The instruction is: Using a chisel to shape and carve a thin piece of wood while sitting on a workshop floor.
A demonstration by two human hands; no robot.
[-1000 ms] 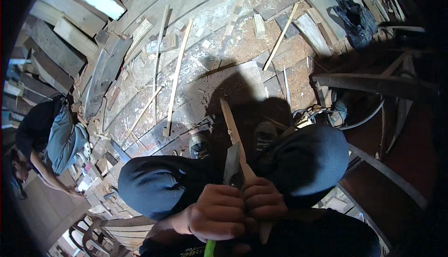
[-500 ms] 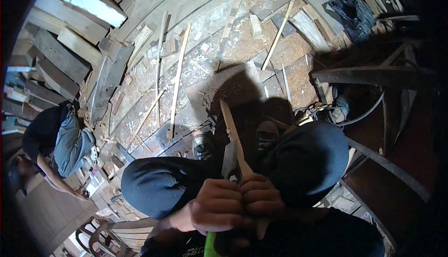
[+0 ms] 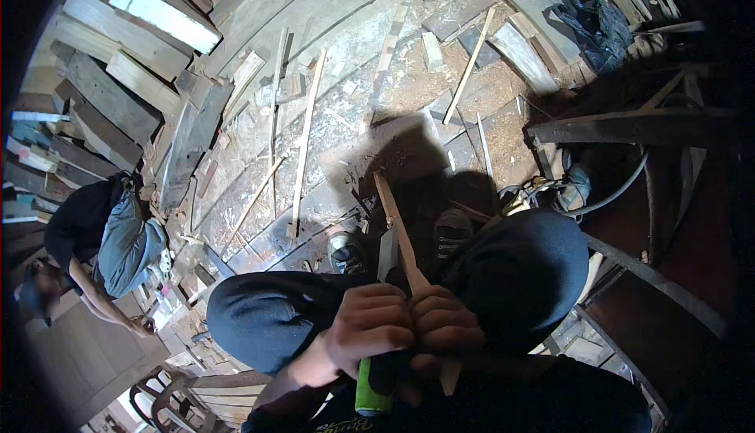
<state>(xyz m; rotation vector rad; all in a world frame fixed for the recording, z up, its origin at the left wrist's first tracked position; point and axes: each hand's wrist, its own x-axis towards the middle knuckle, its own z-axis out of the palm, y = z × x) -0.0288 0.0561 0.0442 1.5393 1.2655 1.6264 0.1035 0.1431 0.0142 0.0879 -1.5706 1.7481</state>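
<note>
Littered floor [image 3: 334, 130] below, left fingers [image 3: 372, 316] clench a green-handled blade [image 3: 387, 255] beside right fingers [image 3: 443, 319] curled round a stick [image 3: 402, 236]

The floor [image 3: 346, 20] carries everything here, and its surface is grey with whitish stains. Brown sawdust [image 3: 503, 138] is spread on its right part. In the middle lies a flat, squarish board [image 3: 338, 172], partly in shadow. On the left of it, a long pale strip [image 3: 309, 138] lies, with a darker strip [image 3: 275, 118] beside it and a shorter stick [image 3: 254, 197] placed slantwise nearer. On the far right are another thin strip [image 3: 470, 63], a small wood block [image 3: 432, 51] and a thick whitish plank [image 3: 523, 57]. Small chips are scattered between them.
</note>
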